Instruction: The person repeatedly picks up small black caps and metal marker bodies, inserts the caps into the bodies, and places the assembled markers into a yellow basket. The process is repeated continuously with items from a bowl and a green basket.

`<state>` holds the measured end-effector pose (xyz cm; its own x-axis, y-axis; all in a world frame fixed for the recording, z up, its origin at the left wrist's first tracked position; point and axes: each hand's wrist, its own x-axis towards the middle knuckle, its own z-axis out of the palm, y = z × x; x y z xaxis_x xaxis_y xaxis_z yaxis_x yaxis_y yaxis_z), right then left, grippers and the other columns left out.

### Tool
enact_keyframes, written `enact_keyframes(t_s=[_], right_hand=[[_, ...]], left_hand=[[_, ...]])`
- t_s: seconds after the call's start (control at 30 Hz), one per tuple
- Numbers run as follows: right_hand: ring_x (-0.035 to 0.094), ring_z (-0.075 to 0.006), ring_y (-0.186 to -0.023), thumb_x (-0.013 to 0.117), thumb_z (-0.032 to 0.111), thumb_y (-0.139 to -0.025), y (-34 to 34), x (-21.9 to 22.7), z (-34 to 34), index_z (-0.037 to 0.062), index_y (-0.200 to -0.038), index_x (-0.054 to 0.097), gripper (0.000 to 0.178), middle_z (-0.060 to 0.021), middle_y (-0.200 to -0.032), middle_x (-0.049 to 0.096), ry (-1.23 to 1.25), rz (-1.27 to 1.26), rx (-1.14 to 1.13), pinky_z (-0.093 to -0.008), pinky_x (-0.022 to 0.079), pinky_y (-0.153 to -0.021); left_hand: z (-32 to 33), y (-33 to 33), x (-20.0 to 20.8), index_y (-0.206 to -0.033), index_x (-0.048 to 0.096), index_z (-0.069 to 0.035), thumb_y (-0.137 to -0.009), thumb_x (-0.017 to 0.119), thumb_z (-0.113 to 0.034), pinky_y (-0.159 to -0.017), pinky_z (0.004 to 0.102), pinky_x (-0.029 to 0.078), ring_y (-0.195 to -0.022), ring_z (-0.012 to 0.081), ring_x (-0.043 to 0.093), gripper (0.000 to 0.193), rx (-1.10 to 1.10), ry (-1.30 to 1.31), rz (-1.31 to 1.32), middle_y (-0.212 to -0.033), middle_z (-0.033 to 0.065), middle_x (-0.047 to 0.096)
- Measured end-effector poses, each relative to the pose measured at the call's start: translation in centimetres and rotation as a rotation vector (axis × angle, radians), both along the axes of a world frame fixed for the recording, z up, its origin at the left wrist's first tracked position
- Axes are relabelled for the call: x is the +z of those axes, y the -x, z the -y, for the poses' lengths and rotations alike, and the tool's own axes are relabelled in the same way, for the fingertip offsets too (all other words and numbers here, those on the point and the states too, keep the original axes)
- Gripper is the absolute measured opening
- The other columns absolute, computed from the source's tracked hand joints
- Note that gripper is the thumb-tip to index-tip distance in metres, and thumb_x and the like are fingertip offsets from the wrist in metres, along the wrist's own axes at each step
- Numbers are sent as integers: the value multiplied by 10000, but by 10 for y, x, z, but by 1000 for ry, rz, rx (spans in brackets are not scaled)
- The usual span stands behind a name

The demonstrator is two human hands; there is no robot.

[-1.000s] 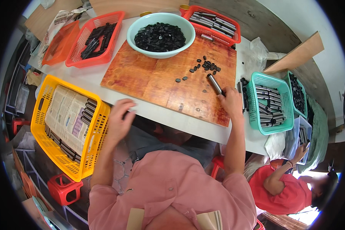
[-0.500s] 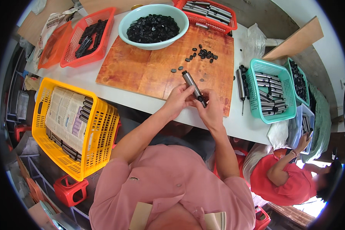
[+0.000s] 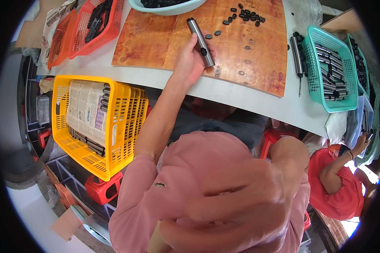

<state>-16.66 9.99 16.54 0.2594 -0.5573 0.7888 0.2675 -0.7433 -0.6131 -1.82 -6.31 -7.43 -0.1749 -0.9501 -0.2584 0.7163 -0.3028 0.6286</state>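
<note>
My left hand (image 3: 189, 64) is closed around a silver metal tube (image 3: 197, 33) with a black end and a black oval piece in its side. It holds the tube tilted over the near part of the brown wooden board (image 3: 156, 42). My right hand (image 3: 245, 202) is raised in front of my chest, close to the camera and blurred. Its fingers are apart and nothing shows in them. Small black oval pieces (image 3: 247, 16) lie on the board, most in a cluster, with two (image 3: 217, 33) nearer the tube.
A pale green basin (image 3: 169, 9) of black pieces stands at the far edge. Red baskets (image 3: 82, 40) are at left, and a yellow crate (image 3: 112, 139) with newspaper and tubes stands below. At right are a green basket (image 3: 314, 67) of tubes and a person in red (image 3: 335, 181).
My right hand has left the tube and come up towards the camera. The tube stays in my left hand. The whole view has shifted, with the table now higher in the picture.
</note>
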Motion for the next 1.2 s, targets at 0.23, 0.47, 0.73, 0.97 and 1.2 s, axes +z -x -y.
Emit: enact_keyframes(t_s=[0.23,0.47,0.73,0.97,1.2], right_hand=[[673,-150,-611,725,146,-750,14,4,10,105,-933,807,205,-51,-818,751,-77,-103,122,-243,501,-569],[620,-222,-653,783,147,-813,52,-41,43,78,-908,763,119,-70,-808,702,267,-1050,-706,-363,492,-659],[682,-305,-899,663,29,-908,21,-192,200,37,-1149,717,246,-123,-1057,694,-96,-837,-601,-392,560,-783],[659,-340,-957,648,48,-891,18,-225,214,39,-1006,694,125,-151,-1034,664,96,-1092,-621,-437,546,-828],[657,-382,-966,705,101,-869,32,-199,192,32,-1027,697,173,-187,-1016,655,-296,-1070,-533,-471,530,-826]], left_hand=[[0,4,-9,-1288,546,-56,-1100,452,-360,-796,450,551,-862,260,642,369,53,7,-82,-985,92,635],[-4,1,5,-1267,545,-60,-1100,462,-324,-755,403,561,-845,224,638,323,150,-81,-35,-971,90,628],[-6,1,8,-1357,506,-42,-1091,492,-353,-762,366,543,-852,190,601,410,154,-27,-73,-959,69,590],[-6,0,3,-1372,509,-35,-1094,482,-337,-793,374,556,-869,205,625,412,171,-43,-116,-985,89,626],[-5,0,0,-1287,542,-16,-1099,475,-287,-797,394,566,-849,217,638,337,170,-39,-150,-981,104,630]])
